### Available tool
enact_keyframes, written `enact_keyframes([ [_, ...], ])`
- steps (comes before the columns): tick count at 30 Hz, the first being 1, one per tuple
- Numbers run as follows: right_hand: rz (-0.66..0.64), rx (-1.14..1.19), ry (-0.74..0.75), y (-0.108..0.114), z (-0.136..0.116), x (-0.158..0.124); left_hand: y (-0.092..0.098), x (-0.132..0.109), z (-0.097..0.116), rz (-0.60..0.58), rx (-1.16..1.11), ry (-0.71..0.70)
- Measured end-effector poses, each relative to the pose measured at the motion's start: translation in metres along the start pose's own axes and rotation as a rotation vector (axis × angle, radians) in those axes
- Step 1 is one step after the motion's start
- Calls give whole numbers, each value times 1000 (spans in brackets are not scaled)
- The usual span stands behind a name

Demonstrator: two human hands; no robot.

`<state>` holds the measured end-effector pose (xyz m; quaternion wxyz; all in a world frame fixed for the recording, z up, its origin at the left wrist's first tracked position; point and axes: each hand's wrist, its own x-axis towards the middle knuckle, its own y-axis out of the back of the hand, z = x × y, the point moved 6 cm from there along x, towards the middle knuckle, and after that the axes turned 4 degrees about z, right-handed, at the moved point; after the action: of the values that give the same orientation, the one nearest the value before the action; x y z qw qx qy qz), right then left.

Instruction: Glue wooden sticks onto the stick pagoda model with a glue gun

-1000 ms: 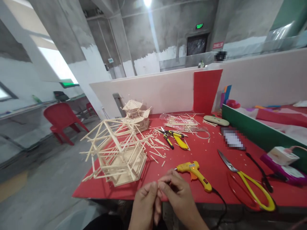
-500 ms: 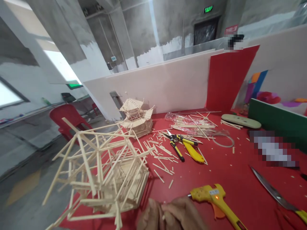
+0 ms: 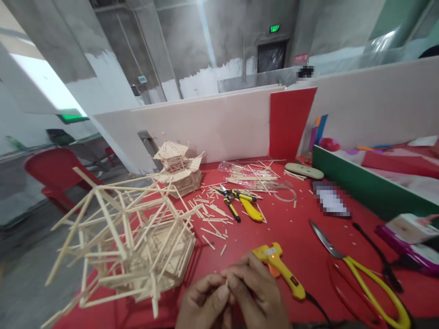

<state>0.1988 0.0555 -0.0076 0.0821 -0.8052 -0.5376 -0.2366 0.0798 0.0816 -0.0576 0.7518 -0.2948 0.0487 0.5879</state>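
Both my hands are closed into a pinch, fingertips together over the near side of the red tabletop. Left hand and right hand have one small stick between thumbs and fingers; only a pale end shows, the rest is hidden by my fingers.

Clock from my hands, 12 straight ahead:

- 10: stick frame, bare beams over a many-sided base, near my left hand but apart from it.
- 11: pagoda, smaller, tiered roofs, standing behind the frame.
- 12, slightly left: loose sticks, short cuts, scattered.
- 12: pliers, black-yellow handles, beside the cuts. Yellow grip right next to them; can't tell if it's a separate tool.
- Between 12 and 1: longer sticks in a clear bag, a few lying across it.
- Between 1 and 2: pale case, flat and oblong.
- 2: glue gun, on its side, orange light lit, just beside my right hand; nozzle tip is hidden behind the hand. Cord trails off toward 4.
- 3: scissors, red and yellow handles, tips pointing away from me.
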Motion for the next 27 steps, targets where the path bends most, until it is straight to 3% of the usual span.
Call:
enact_keyframes([
  [4, -110, -52, 32, 7, -15, -5, -9, -10, 2, -62, 48, -75],
  [13, -58, -146, 53, 19, -44, -22, -21, -49, 9, -41, -26, -133],
  [20, -269, -153, 82, 23, -64, -25, -12, -64, 11, -52, 20, -203],
  [24, -350, -335, 73, 37, -48, -2, -3, -68, 14, 24, -12, -227],
  [27, -395, -815, -80, 50, -3, 41, -1, -70, 14, 57, -65, -213],
])
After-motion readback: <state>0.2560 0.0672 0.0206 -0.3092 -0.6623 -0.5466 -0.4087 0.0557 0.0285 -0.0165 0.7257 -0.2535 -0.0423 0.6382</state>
